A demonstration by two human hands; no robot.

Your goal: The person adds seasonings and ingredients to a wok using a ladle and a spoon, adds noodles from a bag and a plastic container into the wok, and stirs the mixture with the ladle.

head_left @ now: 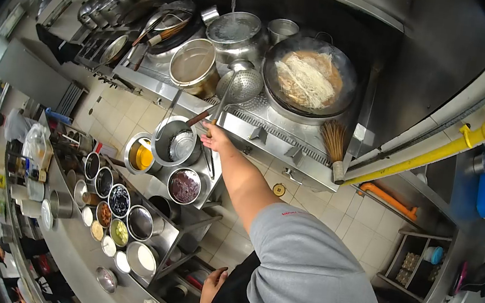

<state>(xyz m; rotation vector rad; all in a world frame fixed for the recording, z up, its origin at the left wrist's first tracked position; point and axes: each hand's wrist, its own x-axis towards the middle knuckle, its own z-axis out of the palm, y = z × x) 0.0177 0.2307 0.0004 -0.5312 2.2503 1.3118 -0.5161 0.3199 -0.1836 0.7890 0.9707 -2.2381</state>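
Observation:
My right hand [212,137] reaches out with its fingers apart, beside the handle ends of a perforated skimmer [246,87] and a ladle. The skimmer's bowl rests by the stove's edge. Below the hand's fingertips, a metal pot [161,149] stands on a side shelf, with the ladle's bowl [182,144] inside it. My left hand [212,286] hangs low by the black apron, fingers loosely bent, with no object visible in it. On the stove, a large wok [349,80] holds pale strands of food [306,77] in brownish liquid.
Water runs into a pot [233,28] behind a tall strainer-topped pot [193,64]. A bamboo brush [334,144] leans at the stove's right front. An orange-filled bowl [143,154], a dark-red-filled container [184,185] and several seasoning containers stand left. A yellow pipe [423,155] crosses the right.

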